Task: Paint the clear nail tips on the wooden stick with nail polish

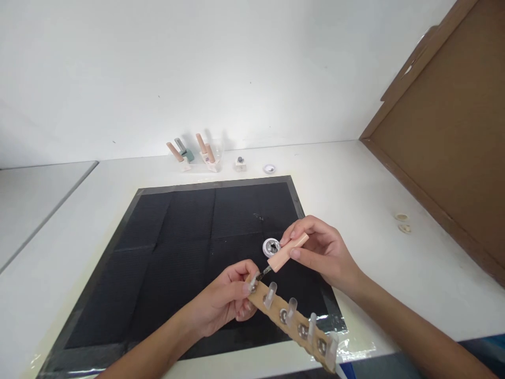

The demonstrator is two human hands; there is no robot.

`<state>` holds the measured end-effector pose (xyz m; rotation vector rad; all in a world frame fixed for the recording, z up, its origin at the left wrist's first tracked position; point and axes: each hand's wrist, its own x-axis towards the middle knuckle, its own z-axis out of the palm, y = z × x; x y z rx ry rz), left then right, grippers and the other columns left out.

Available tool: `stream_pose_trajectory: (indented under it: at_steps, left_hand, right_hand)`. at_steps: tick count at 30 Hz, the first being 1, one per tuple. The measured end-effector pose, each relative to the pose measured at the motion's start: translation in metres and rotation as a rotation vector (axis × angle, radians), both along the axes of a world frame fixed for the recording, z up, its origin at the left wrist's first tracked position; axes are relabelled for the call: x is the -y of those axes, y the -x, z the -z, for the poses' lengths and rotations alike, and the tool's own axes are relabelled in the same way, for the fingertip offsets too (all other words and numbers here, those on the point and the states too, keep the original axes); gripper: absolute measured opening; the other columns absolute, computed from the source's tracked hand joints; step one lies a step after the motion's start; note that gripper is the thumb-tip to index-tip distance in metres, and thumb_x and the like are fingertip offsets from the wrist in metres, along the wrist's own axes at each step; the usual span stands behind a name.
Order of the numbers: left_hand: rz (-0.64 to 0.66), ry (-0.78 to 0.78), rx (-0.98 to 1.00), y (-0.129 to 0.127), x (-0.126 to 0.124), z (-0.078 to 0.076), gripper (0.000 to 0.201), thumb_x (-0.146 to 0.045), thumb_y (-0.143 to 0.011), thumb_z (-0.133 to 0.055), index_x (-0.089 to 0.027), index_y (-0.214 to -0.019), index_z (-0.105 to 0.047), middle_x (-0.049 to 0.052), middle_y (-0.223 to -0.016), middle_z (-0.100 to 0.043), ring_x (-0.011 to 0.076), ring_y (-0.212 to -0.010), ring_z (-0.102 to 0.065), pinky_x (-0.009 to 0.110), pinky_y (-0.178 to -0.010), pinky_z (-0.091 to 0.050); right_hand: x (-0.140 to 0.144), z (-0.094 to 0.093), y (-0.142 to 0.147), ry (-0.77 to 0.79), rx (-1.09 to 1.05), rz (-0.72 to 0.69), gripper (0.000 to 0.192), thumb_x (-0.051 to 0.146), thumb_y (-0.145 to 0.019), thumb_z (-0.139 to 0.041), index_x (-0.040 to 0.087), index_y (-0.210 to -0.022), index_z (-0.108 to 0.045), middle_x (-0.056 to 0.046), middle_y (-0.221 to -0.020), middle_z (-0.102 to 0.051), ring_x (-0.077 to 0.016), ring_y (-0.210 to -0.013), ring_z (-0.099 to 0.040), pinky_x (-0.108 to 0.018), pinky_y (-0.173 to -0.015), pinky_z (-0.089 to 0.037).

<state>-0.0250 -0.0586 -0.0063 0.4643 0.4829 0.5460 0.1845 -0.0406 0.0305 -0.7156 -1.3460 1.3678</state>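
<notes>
My left hand (232, 292) pinches the upper end of a cardboard strip (294, 321) that slants down to the right. Several clear false nails (291, 310) stand along the strip on small round metallic mounts. Between the fingers of my right hand (321, 252) is the peach handle of a nail polish brush (288, 252). Its dark bristle tip is at the false nail (253, 281) nearest my left fingers; whether it touches is hard to tell. A small round white pot (271, 247) with silvery, dark contents is just behind the brush handle.
A black mat (181, 252), taped at its edges, covers the middle of the white table. Polish bottles (211, 157) stand in a clear tray at the back, beside an uncapped bottle (240, 164) and a round lid (269, 169). Two small cream discs (402, 217) lie right, near a cardboard box (442, 131).
</notes>
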Motion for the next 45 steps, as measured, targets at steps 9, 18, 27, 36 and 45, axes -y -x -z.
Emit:
stream_pose_trajectory:
  at_steps: [9,18,27,36,45]
  left_hand:
    - [-0.003,-0.015,0.007,0.000,-0.001,0.000,0.016,-0.022,-0.069,-0.071,-0.016,-0.071,-0.056,-0.004,-0.057,-0.052,0.0020,-0.042,-0.041,0.011,-0.039,-0.027]
    - [0.018,-0.087,-0.037,-0.002,-0.001,-0.003,0.024,-0.027,-0.065,-0.074,-0.016,-0.067,-0.052,-0.006,-0.050,-0.047,0.0014,-0.039,-0.033,0.012,-0.037,-0.024]
    - [-0.007,-0.164,-0.141,-0.004,-0.001,-0.010,0.032,-0.033,-0.062,-0.076,-0.016,-0.066,-0.049,-0.007,-0.053,-0.045,0.0006,-0.040,-0.032,0.013,-0.038,-0.023]
    - [-0.077,-0.304,-0.189,-0.002,0.002,-0.004,0.028,-0.033,-0.066,-0.073,-0.016,-0.068,-0.050,-0.007,-0.058,-0.045,0.0010,-0.043,-0.034,0.014,-0.039,-0.026]
    - [-0.073,-0.344,-0.184,-0.002,0.002,-0.001,0.028,-0.034,-0.066,-0.073,-0.017,-0.068,-0.050,-0.008,-0.055,-0.041,0.0017,-0.042,-0.033,0.015,-0.040,-0.026]
  right_hand:
    - [-0.001,-0.001,-0.001,0.028,-0.043,0.000,0.012,0.014,-0.079,-0.063,0.024,-0.085,-0.060,0.000,-0.081,-0.063,-0.0128,-0.072,-0.059,-0.025,-0.062,-0.047]
    - [-0.003,-0.002,-0.001,0.085,-0.008,0.033,0.008,0.017,-0.078,-0.064,0.023,-0.082,-0.059,0.000,-0.079,-0.062,-0.0126,-0.069,-0.058,-0.025,-0.058,-0.047]
    - [-0.003,-0.001,0.000,0.124,0.027,0.010,0.007,0.018,-0.078,-0.065,0.022,-0.082,-0.060,0.000,-0.079,-0.062,-0.0119,-0.067,-0.056,-0.024,-0.057,-0.044]
    - [-0.006,-0.004,-0.003,0.145,-0.060,0.007,0.007,0.018,-0.077,-0.065,0.022,-0.080,-0.060,0.001,-0.077,-0.063,-0.0099,-0.061,-0.054,-0.021,-0.049,-0.041]
    - [-0.004,-0.001,-0.002,0.082,-0.022,-0.056,0.010,0.015,-0.078,-0.064,0.023,-0.083,-0.061,0.000,-0.081,-0.064,-0.0124,-0.072,-0.060,-0.025,-0.063,-0.047]
